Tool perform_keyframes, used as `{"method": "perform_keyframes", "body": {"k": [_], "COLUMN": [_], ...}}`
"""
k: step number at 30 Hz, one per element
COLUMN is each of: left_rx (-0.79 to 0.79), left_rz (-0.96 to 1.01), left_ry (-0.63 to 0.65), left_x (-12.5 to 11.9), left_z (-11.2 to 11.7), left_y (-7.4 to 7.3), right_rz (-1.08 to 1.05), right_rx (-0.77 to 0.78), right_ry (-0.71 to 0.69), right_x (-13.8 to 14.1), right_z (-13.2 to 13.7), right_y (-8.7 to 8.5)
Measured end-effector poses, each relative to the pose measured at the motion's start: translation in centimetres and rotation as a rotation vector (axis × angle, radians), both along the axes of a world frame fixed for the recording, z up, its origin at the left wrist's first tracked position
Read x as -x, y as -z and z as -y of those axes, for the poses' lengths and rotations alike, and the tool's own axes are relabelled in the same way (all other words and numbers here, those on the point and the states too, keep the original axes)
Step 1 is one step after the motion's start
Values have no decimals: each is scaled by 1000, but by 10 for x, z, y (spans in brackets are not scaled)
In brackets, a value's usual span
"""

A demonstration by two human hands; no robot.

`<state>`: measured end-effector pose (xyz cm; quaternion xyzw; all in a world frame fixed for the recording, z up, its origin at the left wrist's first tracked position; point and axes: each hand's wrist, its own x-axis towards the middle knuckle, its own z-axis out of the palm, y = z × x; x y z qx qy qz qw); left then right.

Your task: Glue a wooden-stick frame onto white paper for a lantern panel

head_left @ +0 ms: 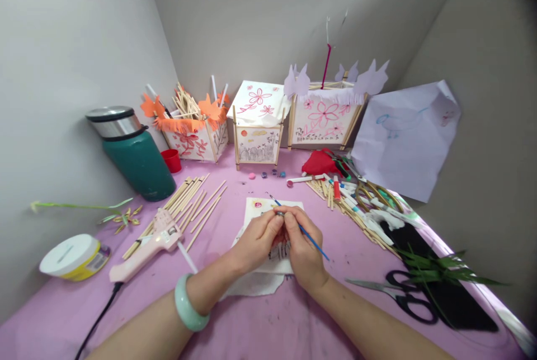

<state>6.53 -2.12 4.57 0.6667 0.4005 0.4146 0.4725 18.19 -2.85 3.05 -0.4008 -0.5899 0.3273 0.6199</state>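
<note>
Three stick-framed paper boxes along the back wall, upper centre: orange-trimmed box (191,145), flower-topped box (258,145), lilac-trimmed box (323,119). Leaning beside them, right of frame, one lilac sheet (405,142). Left side crowded: one teal bottle (138,161), one red cup (172,161), one white-lidded tub (75,257), one pink glue gun (145,251) lying over loose sticks (181,197), too overlapped to count. Right side: red cloth (316,162), more sticks mixed with markers, then black-handled scissors (413,295) and green leaves (440,268) partly covering a black slab (465,309). Four small coloured discs in a row, mid-frame. Centre, lower half: left hand (258,237) and right hand (306,242), fingertips brought together, pinching one small roundish piece (279,213); its kind cannot be told. One blue paintbrush (312,241) slants across the right hand; exact grip unclear. Both hands block the middle of one drawn-on white paper (251,207) beneath them.
</note>
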Motion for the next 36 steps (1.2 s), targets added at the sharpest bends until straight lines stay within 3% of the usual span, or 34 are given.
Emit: {"method": "perform_keyframes", "body": {"k": [3,8,12,16,24,30,36], "left_rx": [31,84,65,51,-23,-52,-74], "left_rz": [55,197,132,4,-93,-128,-117], "left_ry": [13,9,-65,-55,-178,-177,-194], "left_x": [1,4,9,11,1,3,-1], "left_z": [-1,-8,-13,-12,-5,-4,-4], "left_y": [-1,-4,-6,-7,-1,-3,3], "right_rz": [43,296,429,536,574,568,521], "right_rx": [-7,-205,-344,-432,-402,-369,-314], "right_ry": [-7,-94,-100,-36,20,-76,-10], "right_x": [-3,-17,-23,-22,-15,-18,-12], "right_z": [-4,-19,-25,-24,-17,-16,-11], "right_y": [-3,-17,-20,-14,-8,-11,-7]}}
